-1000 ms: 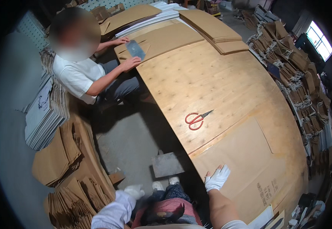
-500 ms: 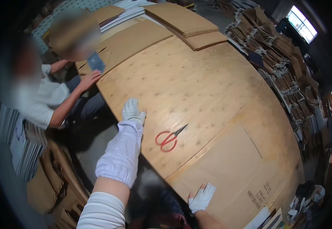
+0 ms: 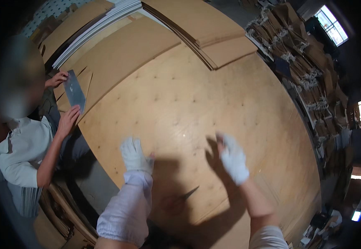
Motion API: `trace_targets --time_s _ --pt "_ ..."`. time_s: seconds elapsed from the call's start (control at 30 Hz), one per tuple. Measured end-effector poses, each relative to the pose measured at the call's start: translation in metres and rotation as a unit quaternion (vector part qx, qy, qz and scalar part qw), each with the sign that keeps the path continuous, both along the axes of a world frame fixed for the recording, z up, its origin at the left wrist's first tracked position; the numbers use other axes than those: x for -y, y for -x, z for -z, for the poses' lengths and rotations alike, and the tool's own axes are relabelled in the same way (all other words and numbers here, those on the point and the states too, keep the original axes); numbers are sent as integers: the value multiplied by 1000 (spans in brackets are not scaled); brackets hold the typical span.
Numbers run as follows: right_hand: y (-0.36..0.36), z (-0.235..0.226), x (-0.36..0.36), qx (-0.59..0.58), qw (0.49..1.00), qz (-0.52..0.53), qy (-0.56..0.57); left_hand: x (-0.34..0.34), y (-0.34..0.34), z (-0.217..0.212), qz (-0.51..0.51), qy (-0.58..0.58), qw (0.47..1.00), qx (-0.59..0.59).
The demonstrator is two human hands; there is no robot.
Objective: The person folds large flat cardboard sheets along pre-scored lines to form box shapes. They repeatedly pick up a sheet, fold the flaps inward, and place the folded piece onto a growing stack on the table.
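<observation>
My left hand (image 3: 137,157), in a white glove with bare fingertips and a long white sleeve cover, is over the wooden tabletop (image 3: 176,112) near its left edge. Its fingers stretch forward and hold nothing. To the right, my right hand (image 3: 233,162) hovers above the same surface, slightly blurred, fingers apart and nothing in them; its shadow falls beside it. Between and below the hands lie scissors (image 3: 191,192), dark blades pointing away to the right, red handles dim in my shadow. Nearest me, a flat cardboard sheet (image 3: 239,232) lies partly shaded on the table.
At the left edge a co-worker holds a blue-grey rectangular plate (image 3: 75,92) in both hands above cardboard sheets (image 3: 126,50). Stacked cardboard (image 3: 226,52) covers the far side. Bundles of cardboard tied with white string (image 3: 309,74) stand beyond the right edge.
My right hand has lifted off the cardboard sheet and moved forward over the bare wood. The view has shifted, and my shadow covers the scissors. The co-worker's second hand now shows on the plate.
</observation>
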State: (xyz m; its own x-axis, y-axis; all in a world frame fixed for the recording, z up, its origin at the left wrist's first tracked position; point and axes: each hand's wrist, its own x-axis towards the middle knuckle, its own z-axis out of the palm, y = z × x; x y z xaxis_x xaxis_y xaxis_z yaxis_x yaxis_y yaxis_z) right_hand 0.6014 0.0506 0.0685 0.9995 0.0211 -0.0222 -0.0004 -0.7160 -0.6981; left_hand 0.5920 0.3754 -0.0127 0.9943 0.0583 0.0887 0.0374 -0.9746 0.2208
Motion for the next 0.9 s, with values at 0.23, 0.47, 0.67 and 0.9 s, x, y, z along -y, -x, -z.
trace_targets --time_s 0.23,0.47,0.67,0.9 --pt "-376 30 -3 -35 644 196 -738 4 -15 -11 19 10 999 -35" --pt "-452 37 -14 -100 711 281 -637 4 -25 -25 16 55 994 -88" --pt "-488 68 7 -107 734 259 -618 4 -24 -19 32 26 996 -84" --pt "-490 66 -38 -49 609 242 -754 11 -27 -26 21 14 994 -108"
